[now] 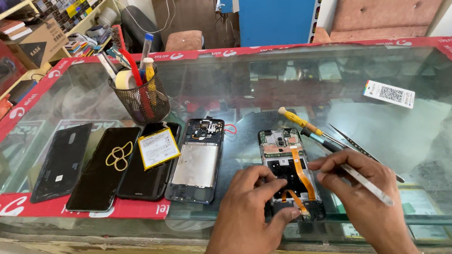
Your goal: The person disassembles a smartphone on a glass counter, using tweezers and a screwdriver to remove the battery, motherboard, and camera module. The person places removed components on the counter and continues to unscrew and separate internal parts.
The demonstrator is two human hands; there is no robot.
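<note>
Opened phone (287,165), back off, orange flex cable exposed, near front edge of glass counter (266,84). Left hand (253,204) pressed on phone's lower half, fingers closed on frame. Right hand (356,186) just right of phone, pinching metal tweezers (366,182). Black mesh cup (140,99) far left-behind phone: tape roll, red tool, brushes inside. Yellow-bordered rectangular battery label (158,148) left of phone. White square-coded sticker (389,93) right-behind phone.

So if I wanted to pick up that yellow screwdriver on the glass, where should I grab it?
Probably by the yellow handle, coming from above at the far, left end. The screwdriver lies flat and slanted on the glass counter; its dark tip end runs toward the right hand and the metal tweezers.
</note>
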